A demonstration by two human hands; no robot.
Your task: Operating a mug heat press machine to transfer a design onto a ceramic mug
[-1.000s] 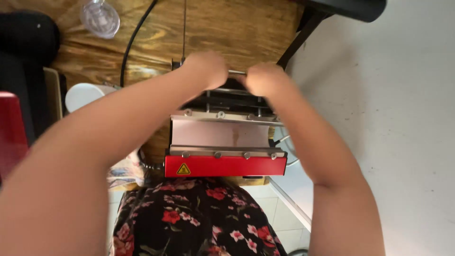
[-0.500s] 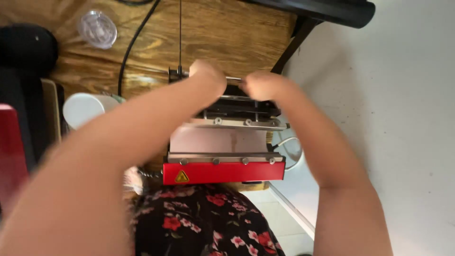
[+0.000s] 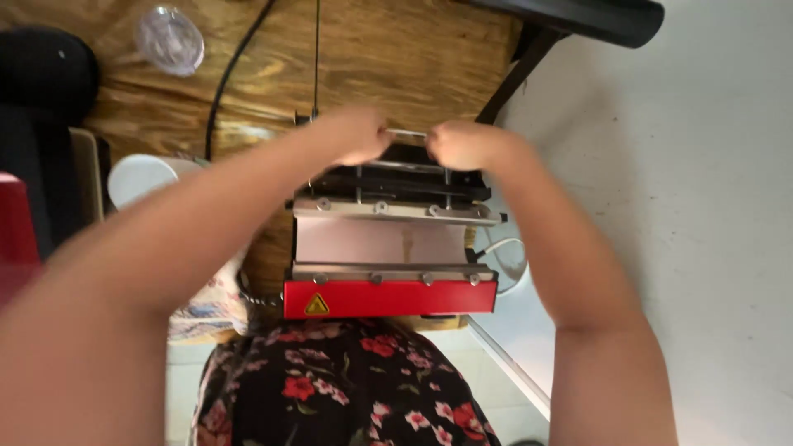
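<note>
Both hands, left hand (image 3: pixel 357 136) and right hand (image 3: pixel 459 144), close their fingers round the metal handle bar (image 3: pixel 406 132) of a red press (image 3: pixel 390 248) on the tabletop (image 3: pixel 396 58); the lever stroke appears underway; a steady two-handed pull seems needed.

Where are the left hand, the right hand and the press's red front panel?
left hand (image 3: pixel 357 136), head view, knuckles.
right hand (image 3: pixel 459 144), head view, back of hand.
red front panel (image 3: pixel 390 297), head view, panel middle.

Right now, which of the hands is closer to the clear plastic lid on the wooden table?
Left. The left hand grips the press's metal handle bar on the side toward the clear plastic lid; the right hand grips the bar farther away from it.
</note>
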